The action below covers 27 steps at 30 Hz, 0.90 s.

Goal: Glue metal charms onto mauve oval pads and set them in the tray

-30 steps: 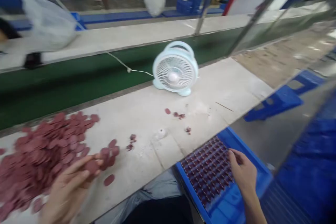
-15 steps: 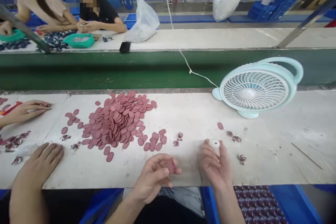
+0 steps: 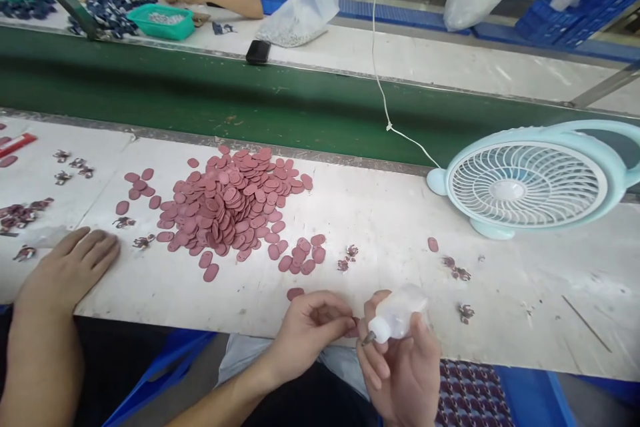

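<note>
My left hand (image 3: 316,332) is closed in a pinch on a dark red oval disc (image 3: 353,329), mostly hidden by the fingers. My right hand (image 3: 405,363) wraps round a small clear squeeze bottle (image 3: 406,307), tilted so its white cap and thin metal tip point down and left. The tip is close to the disc; whether they touch I cannot tell. Just behind my left hand lies another red disc (image 3: 295,293). Beyond it spreads a big heap of such discs (image 3: 225,203), with a smaller cluster (image 3: 303,255) at its right.
A co-worker's hand (image 3: 75,267) rests flat at the left. Small dark-and-shiny pieces (image 3: 457,269) lie about the table. A light blue fan (image 3: 525,183) stands at the right, its white cord running back. Below the edge is a blue crate (image 3: 537,400) beside patterned pieces.
The bottle has tipped over toward my left hand, and both hands are closer together. A disc now lies behind my left hand. A co-worker's hand at far left has gone from view.
</note>
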Tool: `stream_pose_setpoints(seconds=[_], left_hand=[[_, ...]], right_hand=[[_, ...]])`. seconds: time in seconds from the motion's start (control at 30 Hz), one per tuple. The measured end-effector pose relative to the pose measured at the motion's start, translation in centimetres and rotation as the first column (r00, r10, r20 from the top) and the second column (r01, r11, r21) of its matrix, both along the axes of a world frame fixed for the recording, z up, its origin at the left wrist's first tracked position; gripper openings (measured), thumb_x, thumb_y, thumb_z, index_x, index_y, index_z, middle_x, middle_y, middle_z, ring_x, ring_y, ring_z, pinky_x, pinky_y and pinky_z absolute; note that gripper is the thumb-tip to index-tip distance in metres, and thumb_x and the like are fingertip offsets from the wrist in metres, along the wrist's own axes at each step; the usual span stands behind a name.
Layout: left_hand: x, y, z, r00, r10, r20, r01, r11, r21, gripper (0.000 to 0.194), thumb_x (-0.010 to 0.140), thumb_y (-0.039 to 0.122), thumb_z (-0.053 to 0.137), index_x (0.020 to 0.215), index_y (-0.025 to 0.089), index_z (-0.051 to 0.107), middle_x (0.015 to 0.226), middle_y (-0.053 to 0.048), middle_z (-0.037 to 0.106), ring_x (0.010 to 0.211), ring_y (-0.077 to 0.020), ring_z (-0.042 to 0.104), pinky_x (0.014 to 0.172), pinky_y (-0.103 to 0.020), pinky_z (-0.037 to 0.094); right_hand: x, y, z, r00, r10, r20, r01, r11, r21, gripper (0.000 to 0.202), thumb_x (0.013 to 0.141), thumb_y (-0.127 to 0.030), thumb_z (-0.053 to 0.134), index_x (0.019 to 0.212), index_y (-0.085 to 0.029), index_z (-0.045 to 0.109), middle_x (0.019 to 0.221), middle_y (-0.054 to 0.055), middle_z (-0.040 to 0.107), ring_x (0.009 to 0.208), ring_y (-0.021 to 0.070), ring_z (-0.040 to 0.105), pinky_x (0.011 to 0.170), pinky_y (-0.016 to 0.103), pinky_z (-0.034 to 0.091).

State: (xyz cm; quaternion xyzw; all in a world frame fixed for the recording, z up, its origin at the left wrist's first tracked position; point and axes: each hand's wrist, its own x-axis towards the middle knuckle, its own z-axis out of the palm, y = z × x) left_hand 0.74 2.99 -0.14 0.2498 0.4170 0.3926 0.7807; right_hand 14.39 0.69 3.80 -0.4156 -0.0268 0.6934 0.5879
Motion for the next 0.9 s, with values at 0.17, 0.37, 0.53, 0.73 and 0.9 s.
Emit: stream_pose_setpoints(seconds=[0.17, 0.37, 0.53, 0.73, 0.9], left_hand=[[0.1, -0.7, -0.2, 0.999, 0.031, 0.038, -0.031, 1.000, -0.003, 0.007, 0.079, 0.022, 0.082, 0.084, 0.018, 0.080, 0.094, -0.008, 0.081, 0.084, -0.0184, 0.075, 0.078, -0.027, 0.058], [-0.3, -0.4, 0.4, 0.983, -0.090, 0.161, 0.078, 0.994, 0.077, 0.010, 0.082, 0.023, 0.079, 0.089, 0.016, 0.082, 0.112, -0.014, 0.079, 0.101, -0.0259, 0.074, 0.094, -0.038, 0.055], [-0.6, -0.1, 0.3, 0.964, -0.117, 0.237, 0.130, 0.991, -0.040, 0.014, 0.078, 0.023, 0.084, 0.089, 0.015, 0.079, 0.086, -0.009, 0.081, 0.077, -0.0192, 0.075, 0.076, -0.030, 0.059], [-0.8, -0.4, 0.2, 0.943, 0.078, 0.323, 0.020, 0.957, -0.289, 0.027, 0.083, 0.023, 0.080, 0.109, 0.016, 0.078, 0.118, -0.014, 0.078, 0.102, -0.0196, 0.075, 0.083, -0.022, 0.057], [-0.8, -1.1, 0.2, 0.885, 0.123, 0.449, 0.034, 0.945, -0.325, 0.022, 0.090, 0.022, 0.073, 0.109, 0.014, 0.078, 0.114, -0.014, 0.079, 0.102, -0.0230, 0.076, 0.088, -0.028, 0.059]], right_hand=[[-1.3, 0.8, 0.2, 0.981, -0.152, 0.123, 0.159, 0.986, -0.049, 0.042, 0.081, -0.060, 0.070, 0.094, -0.020, 0.072, 0.060, -0.005, 0.052, 0.040, 0.0054, 0.042, 0.033, 0.015, 0.042], [-1.6, 0.5, 0.4, 0.984, -0.126, 0.129, 0.135, 0.989, -0.061, 0.042, 0.084, -0.060, 0.068, 0.096, -0.020, 0.072, 0.059, -0.005, 0.053, 0.039, 0.0052, 0.042, 0.032, 0.014, 0.042], [-0.9, 0.4, 0.7, 0.995, -0.061, 0.078, 0.062, 0.998, -0.005, 0.041, 0.087, -0.059, 0.065, 0.100, -0.021, 0.072, 0.060, -0.004, 0.056, 0.040, 0.0068, 0.046, 0.032, 0.015, 0.043], [1.0, 0.2, 1.2, 0.928, -0.151, 0.339, 0.090, 0.977, 0.191, 0.037, 0.075, -0.056, 0.079, 0.095, -0.025, 0.073, 0.070, 0.003, 0.064, 0.048, 0.0176, 0.060, 0.033, 0.027, 0.048], [-0.4, -0.8, 0.8, 0.658, -0.314, 0.684, 0.136, 0.944, 0.301, 0.033, 0.076, -0.046, 0.084, 0.099, -0.025, 0.074, 0.075, 0.007, 0.068, 0.053, 0.0226, 0.063, 0.044, 0.040, 0.055]])
